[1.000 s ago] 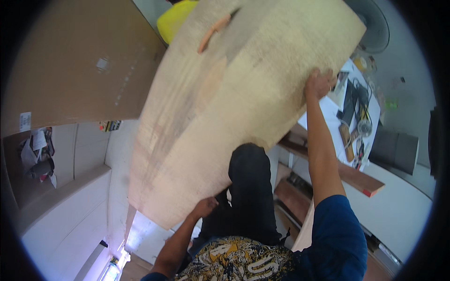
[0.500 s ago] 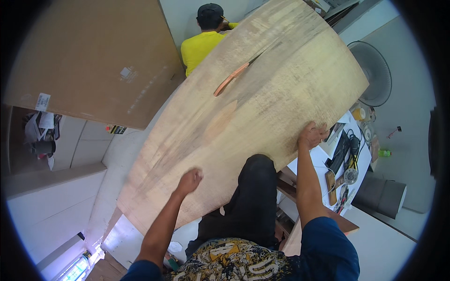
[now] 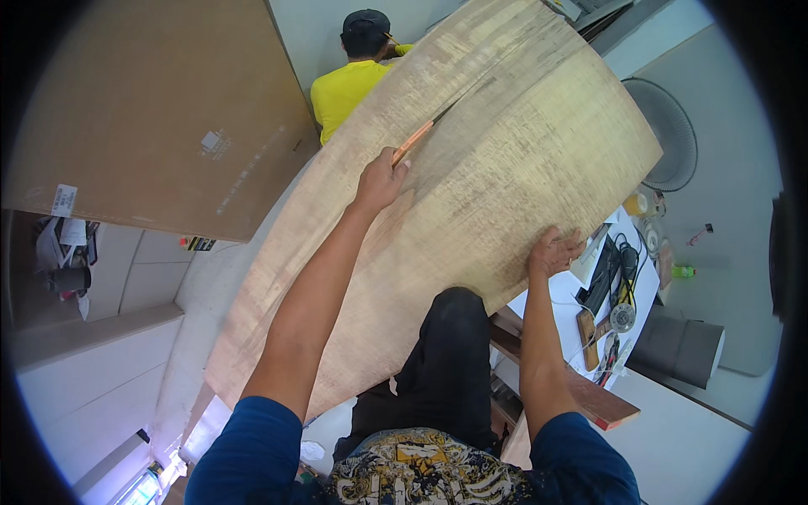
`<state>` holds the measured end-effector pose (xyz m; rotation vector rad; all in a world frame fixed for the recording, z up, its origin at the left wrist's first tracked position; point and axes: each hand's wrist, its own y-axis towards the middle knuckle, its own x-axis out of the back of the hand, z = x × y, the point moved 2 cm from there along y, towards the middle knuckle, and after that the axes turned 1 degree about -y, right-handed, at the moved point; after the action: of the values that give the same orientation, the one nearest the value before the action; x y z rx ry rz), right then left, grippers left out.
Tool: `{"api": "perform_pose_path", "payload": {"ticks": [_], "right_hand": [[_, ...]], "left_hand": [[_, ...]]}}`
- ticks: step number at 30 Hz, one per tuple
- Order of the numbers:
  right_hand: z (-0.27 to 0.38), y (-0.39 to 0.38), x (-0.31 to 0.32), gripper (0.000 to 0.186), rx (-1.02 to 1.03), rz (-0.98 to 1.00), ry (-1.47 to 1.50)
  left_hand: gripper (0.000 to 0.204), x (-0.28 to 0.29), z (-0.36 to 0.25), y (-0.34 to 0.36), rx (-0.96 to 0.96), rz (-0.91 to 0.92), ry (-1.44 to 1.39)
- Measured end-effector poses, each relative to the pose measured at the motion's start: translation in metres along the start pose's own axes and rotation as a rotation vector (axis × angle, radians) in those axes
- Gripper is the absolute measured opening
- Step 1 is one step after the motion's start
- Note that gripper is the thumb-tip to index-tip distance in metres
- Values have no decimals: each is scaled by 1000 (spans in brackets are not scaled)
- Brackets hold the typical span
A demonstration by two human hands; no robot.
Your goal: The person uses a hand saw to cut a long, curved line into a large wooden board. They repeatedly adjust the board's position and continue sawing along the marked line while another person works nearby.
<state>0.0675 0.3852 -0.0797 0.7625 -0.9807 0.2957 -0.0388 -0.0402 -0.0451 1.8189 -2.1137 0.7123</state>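
The board [image 3: 480, 198] lies slantwise beside the white desk [image 3: 642, 296], its right edge nearest. The right hand [image 3: 554, 252] rests spread near that edge; the left hand [image 3: 381, 179] grasps the orange tool [image 3: 414, 141] toward the board's left edge.

A brown cardboard box [image 3: 151, 109] at left, near a person [image 3: 347, 77] wearing a yellow shirt [image 3: 335, 105] and dark cap [image 3: 367, 19]

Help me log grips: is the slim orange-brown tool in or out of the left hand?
In: the left hand curls around the tool near its lower end.
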Motion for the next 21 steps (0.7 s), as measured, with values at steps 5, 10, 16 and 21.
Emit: {"api": "perform_pose_path", "payload": {"ticks": [5, 10, 16, 21], "right_hand": [[44, 7, 18, 77, 162, 68, -127], [184, 46, -5, 75, 705, 188, 166], [239, 58, -53, 72, 787, 144, -164], [228, 48, -57, 72, 784, 183, -182]], "left_hand": [[54, 19, 5, 10, -90, -14, 111], [53, 36, -26, 32, -190, 150, 118], [52, 23, -31, 42, -539, 22, -37], [50, 46, -43, -13, -334, 74, 51]]}}
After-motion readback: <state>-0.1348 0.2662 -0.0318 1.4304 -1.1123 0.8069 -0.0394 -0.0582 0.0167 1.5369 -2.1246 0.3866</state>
